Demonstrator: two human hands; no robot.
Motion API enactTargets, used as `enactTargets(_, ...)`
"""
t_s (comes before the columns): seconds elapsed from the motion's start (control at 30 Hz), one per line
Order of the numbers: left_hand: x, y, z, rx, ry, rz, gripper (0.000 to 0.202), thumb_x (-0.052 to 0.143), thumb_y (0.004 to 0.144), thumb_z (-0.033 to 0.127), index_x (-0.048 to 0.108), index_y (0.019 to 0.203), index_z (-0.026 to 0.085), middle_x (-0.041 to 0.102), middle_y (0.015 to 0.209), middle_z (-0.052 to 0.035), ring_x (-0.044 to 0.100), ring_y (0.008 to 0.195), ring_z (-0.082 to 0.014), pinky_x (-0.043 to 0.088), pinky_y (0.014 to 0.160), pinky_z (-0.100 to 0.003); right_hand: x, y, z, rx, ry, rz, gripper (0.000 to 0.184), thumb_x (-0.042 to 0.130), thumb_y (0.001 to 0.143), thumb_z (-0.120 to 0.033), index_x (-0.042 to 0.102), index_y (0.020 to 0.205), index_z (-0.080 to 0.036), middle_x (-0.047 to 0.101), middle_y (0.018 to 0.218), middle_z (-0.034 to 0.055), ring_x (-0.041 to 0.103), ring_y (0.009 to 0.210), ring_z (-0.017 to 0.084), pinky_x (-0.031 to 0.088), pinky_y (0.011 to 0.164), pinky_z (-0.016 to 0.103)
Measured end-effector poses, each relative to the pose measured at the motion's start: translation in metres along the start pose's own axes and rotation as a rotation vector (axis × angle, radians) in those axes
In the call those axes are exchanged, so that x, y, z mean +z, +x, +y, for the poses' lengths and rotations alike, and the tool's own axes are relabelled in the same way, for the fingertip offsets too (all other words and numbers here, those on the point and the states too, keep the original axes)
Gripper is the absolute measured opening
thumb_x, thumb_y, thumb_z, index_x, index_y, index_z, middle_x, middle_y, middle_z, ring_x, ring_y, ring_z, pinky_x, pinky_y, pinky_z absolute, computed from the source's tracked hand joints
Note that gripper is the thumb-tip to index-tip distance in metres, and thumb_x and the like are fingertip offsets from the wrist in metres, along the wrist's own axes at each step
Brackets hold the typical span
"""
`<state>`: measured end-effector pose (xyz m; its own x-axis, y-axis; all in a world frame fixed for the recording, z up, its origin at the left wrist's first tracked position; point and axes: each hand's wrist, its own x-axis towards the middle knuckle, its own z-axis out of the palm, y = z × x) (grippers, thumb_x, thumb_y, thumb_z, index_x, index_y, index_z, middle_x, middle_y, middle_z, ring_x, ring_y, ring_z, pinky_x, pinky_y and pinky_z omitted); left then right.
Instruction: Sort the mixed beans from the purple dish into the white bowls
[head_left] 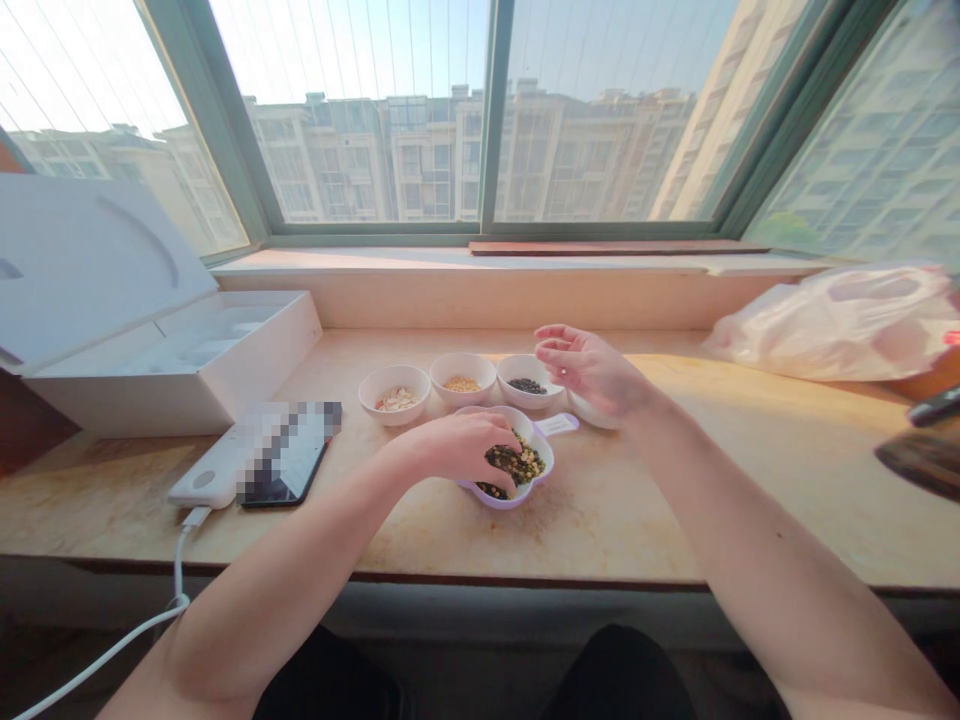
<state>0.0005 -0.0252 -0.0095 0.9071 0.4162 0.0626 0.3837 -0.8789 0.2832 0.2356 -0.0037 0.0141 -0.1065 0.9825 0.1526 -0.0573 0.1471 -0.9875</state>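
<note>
My left hand (pixel 476 448) reaches into a white-lined bowl with a lilac rim and a handle (pixel 551 470). Its thumb and fingers are apart, with fingertips touching a mix of dark and yellowish beans or grains (pixel 529 462). Above the right end of a row of white bowls, my right hand (pixel 589 368) is raised with curled fingers. A tiny pale speck shows at its fingers, too small to name. Beneath that hand, another white bowl (pixel 592 412) is mostly hidden. Close by stands a white bowl (pixel 529 400) of small black beans (pixel 527 385).
Left in the row are a bowl (pixel 394 415) of pale flat pieces and a bowl (pixel 463 395) of yellow grains. A phone (pixel 289 480), a white power bank (pixel 206 475) with cable (pixel 180 560) and an open white box (pixel 247 375) lie left. A plastic bag (pixel 832 325) sits right.
</note>
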Motion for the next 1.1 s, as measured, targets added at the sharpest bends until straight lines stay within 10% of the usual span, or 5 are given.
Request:
enactTargets(0.3,-0.002,0.002,0.002,-0.058,-0.055,0.002,0.018,0.070,0.087,0.011,0.081,0.097,0.021,0.075,0.103,-0.0045,0.070,0.097,-0.0217,0.052,0.088,-0.031,-0.057,0.015,-0.008,-0.142,-0.932,0.405,0.024,0.070,0.081,-0.030,0.073,0.103,-0.018,0.076,0.091,0.0092,0.068,0.090,0.024,0.051,0.079,0.035)
enactTargets(0.47,0.001,0.004,-0.001,-0.066,-0.089,0.047,0.026,0.062,0.085,0.003,0.081,0.089,0.021,0.078,0.095,-0.0031,0.071,0.091,-0.0206,0.053,0.086,-0.030,-0.084,0.016,-0.003,0.132,-1.334,0.205,0.019,0.065,0.080,-0.018,0.078,0.094,-0.018,0.079,0.096,0.0106,0.071,0.088,0.024,0.050,0.075,0.031)
enactTargets(1.1,-0.001,0.001,0.001,-0.117,-0.146,0.096,0.039,0.056,0.086,-0.001,0.080,0.102,0.024,0.081,0.108,-0.0007,0.074,0.099,-0.0183,0.051,0.088,-0.026,-0.092,0.018,0.010,0.379,-1.348,-0.049,0.035,0.070,0.061,-0.011,0.080,0.092,-0.021,0.079,0.093,0.0041,0.072,0.086,0.023,0.051,0.071,0.028)
